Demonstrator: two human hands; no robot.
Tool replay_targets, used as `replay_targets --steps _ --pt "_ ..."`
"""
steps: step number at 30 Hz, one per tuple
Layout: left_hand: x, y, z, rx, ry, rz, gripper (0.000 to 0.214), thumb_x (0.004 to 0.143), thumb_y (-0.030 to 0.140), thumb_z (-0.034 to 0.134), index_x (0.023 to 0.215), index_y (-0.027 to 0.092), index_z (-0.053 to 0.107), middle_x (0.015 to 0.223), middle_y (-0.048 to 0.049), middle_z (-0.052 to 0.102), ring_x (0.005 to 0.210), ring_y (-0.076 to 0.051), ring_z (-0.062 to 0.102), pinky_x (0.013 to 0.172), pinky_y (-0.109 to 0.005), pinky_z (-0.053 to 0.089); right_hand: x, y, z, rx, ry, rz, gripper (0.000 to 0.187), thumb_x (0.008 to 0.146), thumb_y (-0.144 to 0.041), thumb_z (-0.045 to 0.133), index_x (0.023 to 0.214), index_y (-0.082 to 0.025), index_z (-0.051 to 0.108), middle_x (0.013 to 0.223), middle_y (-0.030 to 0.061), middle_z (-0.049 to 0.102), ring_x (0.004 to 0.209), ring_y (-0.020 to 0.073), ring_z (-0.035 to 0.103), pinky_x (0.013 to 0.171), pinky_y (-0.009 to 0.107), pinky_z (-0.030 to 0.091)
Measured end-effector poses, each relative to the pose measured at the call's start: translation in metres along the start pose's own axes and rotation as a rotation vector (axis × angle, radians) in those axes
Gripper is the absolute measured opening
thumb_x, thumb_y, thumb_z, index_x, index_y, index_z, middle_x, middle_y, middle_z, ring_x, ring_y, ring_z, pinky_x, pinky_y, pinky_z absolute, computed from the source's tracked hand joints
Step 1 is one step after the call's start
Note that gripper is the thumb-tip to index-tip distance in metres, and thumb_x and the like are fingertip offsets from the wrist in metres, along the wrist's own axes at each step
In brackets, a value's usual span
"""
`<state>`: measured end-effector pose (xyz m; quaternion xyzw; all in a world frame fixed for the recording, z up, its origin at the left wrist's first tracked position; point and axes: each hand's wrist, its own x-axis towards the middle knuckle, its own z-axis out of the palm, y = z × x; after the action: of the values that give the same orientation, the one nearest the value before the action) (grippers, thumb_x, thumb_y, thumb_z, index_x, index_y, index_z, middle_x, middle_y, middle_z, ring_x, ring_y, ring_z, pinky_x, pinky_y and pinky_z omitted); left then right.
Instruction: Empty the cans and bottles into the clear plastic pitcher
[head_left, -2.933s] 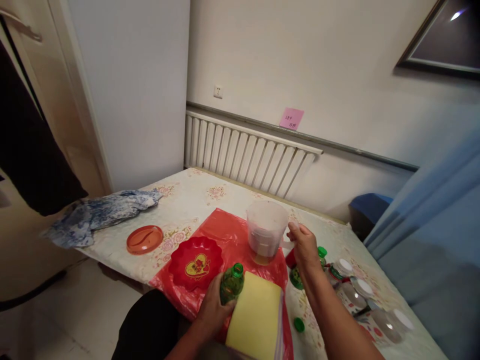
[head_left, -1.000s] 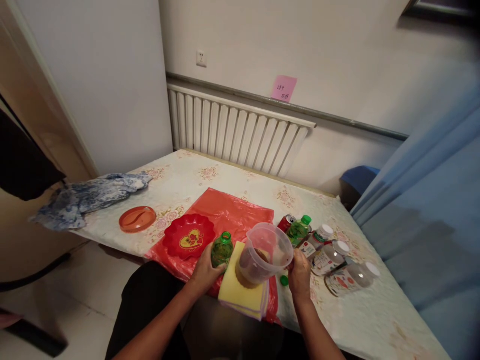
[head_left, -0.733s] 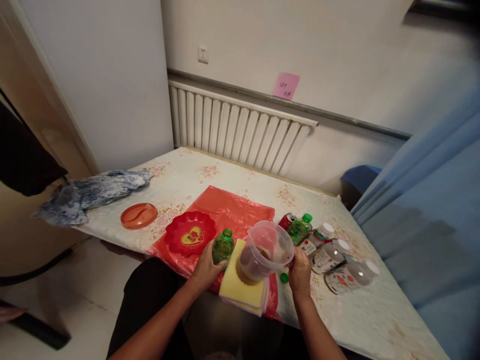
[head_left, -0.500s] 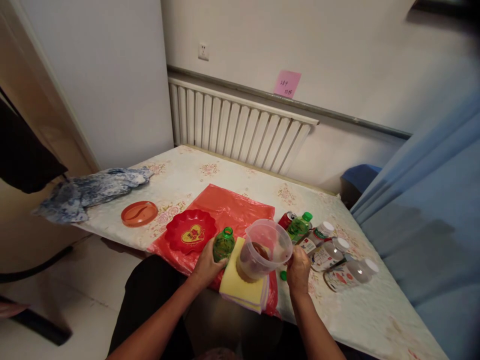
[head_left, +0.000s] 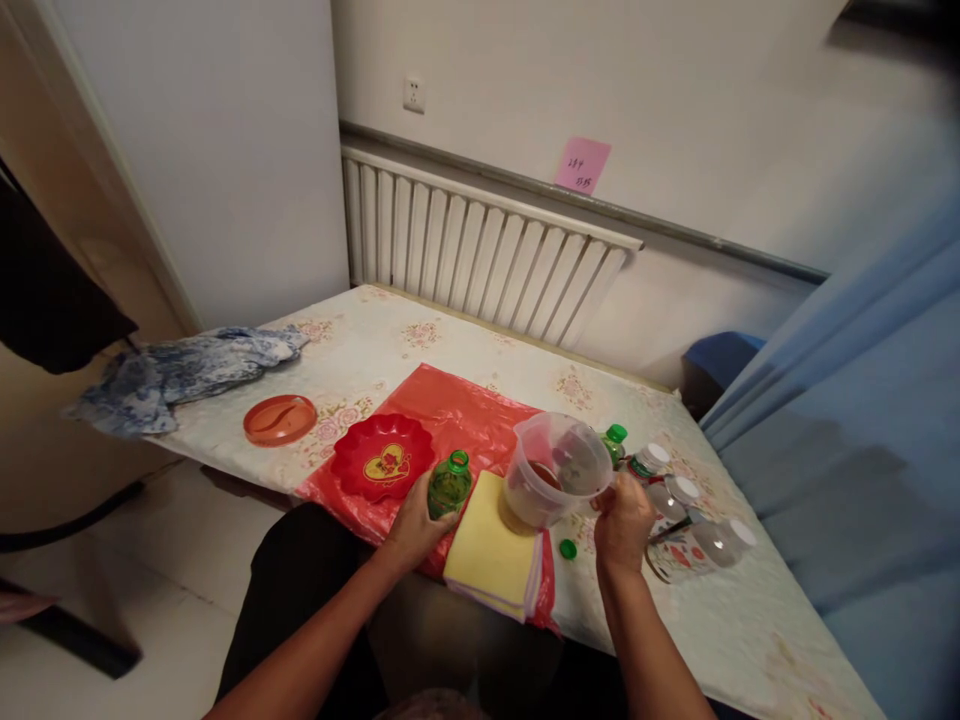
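Note:
My left hand [head_left: 417, 522] is wrapped round an uncapped green plastic bottle [head_left: 450, 487], held upright beside a red scalloped plate [head_left: 361, 440]. My right hand [head_left: 622, 522] grips the handle side of a clear plastic measuring jug [head_left: 523, 490] with brownish liquid at its bottom. The jug is raised and tilted slightly, over the right part of a folded yellow cloth [head_left: 487, 560]. A green bottle cap [head_left: 568, 549] lies on the table between the cloth and my right hand. The cloth partly covers a red plastic sheet [head_left: 465, 405].
On the right stand or lean several bottles: a green-capped one [head_left: 615, 440] and white-capped ones [head_left: 694, 555], partly hidden by the jug and my hand. An orange round lid [head_left: 280, 420] and crumpled blue-white fabric [head_left: 202, 375] lie at left. A blue curtain [head_left: 870, 400] hangs at right.
My right hand has moved the jug up and to the right, so more of the yellow cloth and the green cap shows. My left hand and the bottle have barely moved.

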<state>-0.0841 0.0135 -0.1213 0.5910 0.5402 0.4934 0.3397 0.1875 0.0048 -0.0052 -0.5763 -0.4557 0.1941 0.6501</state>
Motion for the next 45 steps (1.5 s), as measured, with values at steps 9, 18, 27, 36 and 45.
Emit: replay_targets --steps 9,18,27,36,45 --pt "0.001 -0.001 -0.002 0.029 -0.007 0.011 0.065 0.067 0.027 0.07 0.128 0.017 0.046 0.122 -0.0108 0.06 0.115 -0.029 0.058 0.101 -0.047 0.046 0.017 -0.001 -0.004 0.199 0.167 -0.027 0.039 0.084 -0.048 0.053 0.058 -0.023 0.037 0.048 -0.0093 0.035 0.044 0.0088 0.034 0.043 0.024 0.03" --pt "0.0 0.001 -0.001 0.045 -0.016 0.002 0.066 0.068 0.026 0.069 0.128 0.016 0.044 0.123 -0.0118 0.059 0.115 -0.027 0.058 0.101 -0.046 0.046 0.004 0.018 0.015 0.299 0.09 0.016 0.039 0.087 -0.046 0.052 0.06 -0.024 0.034 0.05 -0.0105 0.03 0.044 0.0079 0.03 0.043 0.023 0.03" --pt "0.001 0.006 -0.002 0.046 -0.029 -0.004 0.064 0.068 0.024 0.068 0.127 0.017 0.044 0.123 -0.0107 0.058 0.114 -0.025 0.058 0.101 -0.045 0.046 -0.021 0.038 0.031 0.27 0.015 0.092 0.039 0.088 -0.046 0.05 0.06 -0.024 0.032 0.05 -0.0108 0.029 0.043 0.0078 0.03 0.044 0.023 0.03" --pt "0.002 0.0 -0.001 0.076 -0.031 -0.018 0.063 0.07 0.026 0.068 0.127 0.018 0.043 0.124 -0.0109 0.057 0.116 -0.026 0.057 0.102 -0.046 0.046 -0.023 0.049 0.021 0.208 -0.074 0.106 0.04 0.089 -0.048 0.046 0.06 -0.024 0.035 0.051 -0.0096 0.033 0.045 0.0091 0.032 0.045 0.024 0.03" --pt "0.0 0.008 -0.003 0.055 -0.007 -0.03 0.063 0.068 0.025 0.069 0.127 0.017 0.046 0.125 -0.0113 0.059 0.115 -0.027 0.058 0.101 -0.047 0.046 -0.017 0.049 0.022 0.206 -0.137 0.07 0.042 0.088 -0.052 0.045 0.058 -0.025 0.032 0.047 -0.0095 0.032 0.042 0.0094 0.031 0.044 0.025 0.031"
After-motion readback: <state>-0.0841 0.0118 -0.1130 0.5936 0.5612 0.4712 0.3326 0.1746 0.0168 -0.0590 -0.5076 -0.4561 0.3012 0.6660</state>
